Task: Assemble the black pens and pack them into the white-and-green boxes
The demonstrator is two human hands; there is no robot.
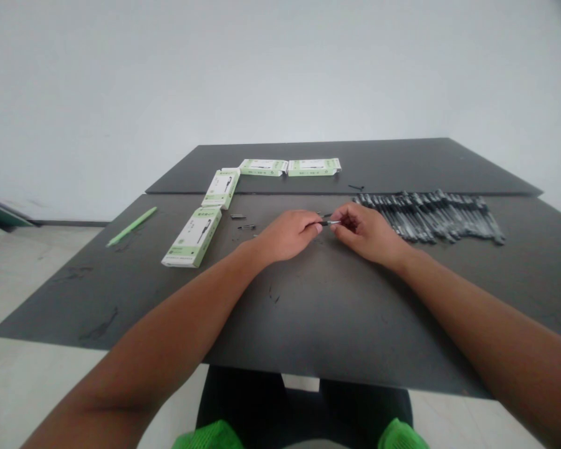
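Over the middle of the table, my left hand is closed, thumb and fingers pinching a thin black pen part. A pale, shiny end of that part points right, to where my right hand closes its thumb and fingertips around it. How far the part runs inside the hands is hidden. Just beyond my right hand lies a wide row of clear pens with black ends, side by side. Small pen pieces lie left of my left hand, and another short dark piece lies beyond the right.
Two white-and-green pen boxes lie on the left, with two more along the back. A light green pen-shaped stick rests at far left. A seam crosses the dark table; a white wall stands behind.
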